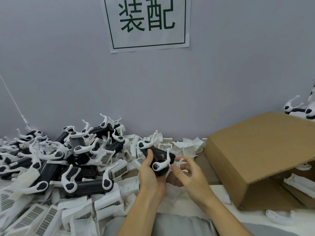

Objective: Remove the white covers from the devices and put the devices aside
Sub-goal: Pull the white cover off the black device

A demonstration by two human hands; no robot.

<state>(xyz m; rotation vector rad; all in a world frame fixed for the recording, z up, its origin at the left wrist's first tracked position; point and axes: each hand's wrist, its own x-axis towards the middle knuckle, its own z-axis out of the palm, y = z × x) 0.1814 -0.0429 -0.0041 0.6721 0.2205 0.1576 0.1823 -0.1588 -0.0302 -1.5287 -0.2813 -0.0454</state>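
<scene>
My left hand (150,174) grips a black device (159,159) with white curved arms, holding it up over the table's middle. Right beside it, my right hand (187,171) has curled fingers and pinches a thin white piece (179,161) at the device's right end. A large heap of black devices with white arms (68,159) covers the left side. Loose white covers with grid-patterned faces (119,169) lie scattered in front of and behind the heap.
A big open cardboard box (255,150) lies on its side at the right, with white parts inside its mouth (300,183). Two more devices (300,108) sit behind the box. A wall with a paper sign (146,23) closes the back.
</scene>
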